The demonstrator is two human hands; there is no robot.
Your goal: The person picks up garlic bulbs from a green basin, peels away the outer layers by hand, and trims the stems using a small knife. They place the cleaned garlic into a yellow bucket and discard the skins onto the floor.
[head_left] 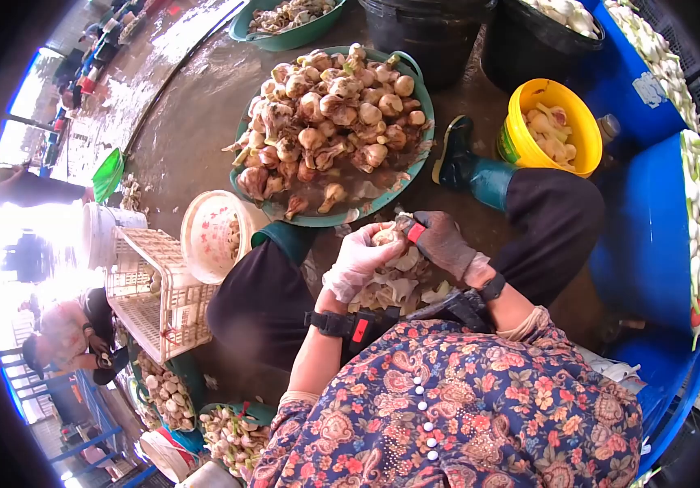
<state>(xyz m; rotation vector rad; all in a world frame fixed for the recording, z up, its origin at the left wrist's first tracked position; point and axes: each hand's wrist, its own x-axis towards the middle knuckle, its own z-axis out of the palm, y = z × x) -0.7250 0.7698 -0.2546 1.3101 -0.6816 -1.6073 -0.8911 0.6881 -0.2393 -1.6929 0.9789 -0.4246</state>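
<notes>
Between my knees, my left hand (362,262), in a pale thin glove, has its fingers wrapped round a garlic bulb (385,237). My right hand (445,246), in a dark glove with a red patch, is closed at the bulb's right side; what its fingers grip is too small to make out. Loose garlic skins (399,289) lie below both hands. Just beyond them stands a wide green basin (335,220) heaped with unpeeled garlic bulbs (329,110).
A yellow bucket (515,130) with garlic stands at the upper right, near my boot. White bucket (195,236) and plastic crate (163,305) are at left. Blue barrels (638,236) line the right side. Another person (65,329) sits at far left.
</notes>
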